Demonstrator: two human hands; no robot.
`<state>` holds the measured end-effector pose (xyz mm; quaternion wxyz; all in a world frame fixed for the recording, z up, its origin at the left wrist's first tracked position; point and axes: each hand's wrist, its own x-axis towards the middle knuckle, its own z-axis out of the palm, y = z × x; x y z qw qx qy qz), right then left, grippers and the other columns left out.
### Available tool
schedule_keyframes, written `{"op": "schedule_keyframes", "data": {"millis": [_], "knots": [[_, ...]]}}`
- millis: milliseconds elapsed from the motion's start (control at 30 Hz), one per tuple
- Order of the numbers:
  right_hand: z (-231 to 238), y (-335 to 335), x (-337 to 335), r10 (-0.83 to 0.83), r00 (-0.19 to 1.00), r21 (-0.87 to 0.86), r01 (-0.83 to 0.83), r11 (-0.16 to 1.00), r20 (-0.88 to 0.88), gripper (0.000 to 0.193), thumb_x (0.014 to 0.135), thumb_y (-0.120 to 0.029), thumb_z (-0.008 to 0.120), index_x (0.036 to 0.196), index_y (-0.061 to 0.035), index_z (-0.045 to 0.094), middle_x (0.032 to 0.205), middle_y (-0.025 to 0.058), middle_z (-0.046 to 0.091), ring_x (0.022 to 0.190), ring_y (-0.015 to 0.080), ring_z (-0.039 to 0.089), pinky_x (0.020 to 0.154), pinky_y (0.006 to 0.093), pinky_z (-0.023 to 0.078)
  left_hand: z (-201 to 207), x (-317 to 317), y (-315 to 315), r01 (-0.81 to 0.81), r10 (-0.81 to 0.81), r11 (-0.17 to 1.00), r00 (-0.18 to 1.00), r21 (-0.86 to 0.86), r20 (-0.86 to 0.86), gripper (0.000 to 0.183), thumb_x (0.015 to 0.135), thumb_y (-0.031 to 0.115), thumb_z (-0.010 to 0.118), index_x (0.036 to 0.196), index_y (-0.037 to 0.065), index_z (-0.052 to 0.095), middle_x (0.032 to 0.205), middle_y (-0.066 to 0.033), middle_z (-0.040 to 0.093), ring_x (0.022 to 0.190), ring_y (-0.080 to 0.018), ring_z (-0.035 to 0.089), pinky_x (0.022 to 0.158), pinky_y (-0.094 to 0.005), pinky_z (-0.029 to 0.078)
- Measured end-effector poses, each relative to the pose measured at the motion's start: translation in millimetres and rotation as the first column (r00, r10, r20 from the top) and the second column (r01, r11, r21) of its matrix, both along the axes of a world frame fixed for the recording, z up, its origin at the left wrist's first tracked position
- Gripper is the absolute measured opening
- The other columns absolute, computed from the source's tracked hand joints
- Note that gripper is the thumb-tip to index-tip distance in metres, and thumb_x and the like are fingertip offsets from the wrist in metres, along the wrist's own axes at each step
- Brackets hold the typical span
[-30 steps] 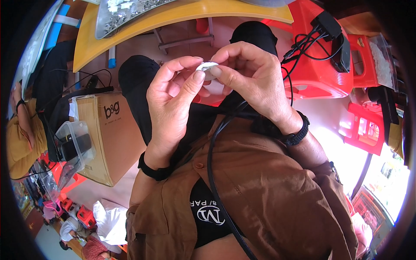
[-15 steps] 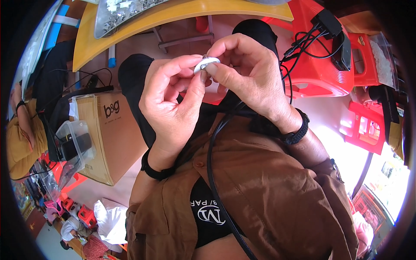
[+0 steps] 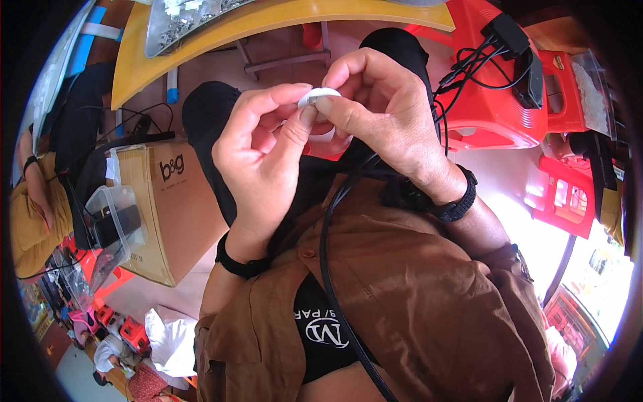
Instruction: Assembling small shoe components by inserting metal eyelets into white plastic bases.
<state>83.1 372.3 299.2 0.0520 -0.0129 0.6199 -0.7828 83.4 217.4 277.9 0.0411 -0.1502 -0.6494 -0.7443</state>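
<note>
Between my two hands, above my lap, is a small round white disc [image 3: 320, 92] with a bit of grey metal on it. My left hand [image 3: 268, 141] pinches its left side between thumb and fingers. My right hand [image 3: 385, 114] grips the right side, with the thumb pressed on the disc's face. The fingertips cover much of the disc, so its exact kind cannot be made out. A dark band sits on each wrist.
Ahead is a yellow table [image 3: 281, 30] bearing a metal tray [image 3: 157, 40] of small metal and white parts. A cardboard box [image 3: 184, 214] stands at left, near another person's arm [image 3: 41, 187]. Red stools [image 3: 495, 127] with black cables [image 3: 462, 74] are at right. A black cord [image 3: 326, 248] hangs down my front.
The disc has tilted slightly between my fingers, and my left thumb has shifted a little up and left along it. Both hands keep their hold.
</note>
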Motion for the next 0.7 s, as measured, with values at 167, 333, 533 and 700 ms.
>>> {"op": "schedule_keyframes", "data": {"millis": [167,333,533,700], "knots": [[-16,0,4,-0.081,0.959,0.190,0.137,0.972,-0.272,0.021,0.076,-0.003,0.072,0.093,-0.0022,0.060,0.076,0.0056,0.063,0.060,0.0077,0.061,0.053,0.0213,0.050,5,-1,0,0.045,-0.118,0.971,0.945,0.236,0.306,0.021,0.088,0.002,0.061,0.108,-0.005,0.057,0.096,-0.0136,0.063,0.085,-0.0188,0.065,0.070,-0.0306,0.059],[-19,5,1,0.036,0.687,0.476,0.464,0.748,-0.726,0.030,0.069,-0.008,0.076,0.097,-0.0106,0.065,0.086,0.0044,0.057,0.069,0.0189,0.061,0.058,0.0275,0.053,4,-2,-3,0.090,-0.162,0.967,0.941,0.240,0.298,0.023,0.088,0.003,0.060,0.109,-0.005,0.057,0.093,-0.0137,0.064,0.079,-0.0202,0.067,0.068,-0.0314,0.059],[-20,9,1,0.136,0.647,0.519,0.448,0.728,-0.750,0.030,0.068,-0.009,0.076,0.096,-0.0114,0.065,0.090,0.0045,0.055,0.073,0.0211,0.061,0.059,0.0307,0.053,7,0,-3,0.101,-0.162,0.971,0.945,0.215,0.285,0.024,0.089,0.004,0.060,0.111,-0.006,0.056,0.093,-0.0137,0.064,0.080,-0.0207,0.067,0.068,-0.0312,0.060],[-18,8,2,0.150,0.661,0.535,0.430,0.728,-0.736,0.030,0.067,-0.009,0.076,0.095,-0.0093,0.064,0.089,0.0055,0.055,0.075,0.0218,0.061,0.059,0.0304,0.053,6,2,-1,0.066,-0.122,0.975,0.958,0.214,0.260,0.024,0.089,0.003,0.059,0.111,-0.006,0.056,0.096,-0.0149,0.064,0.081,-0.0217,0.067,0.068,-0.0320,0.060]]}}
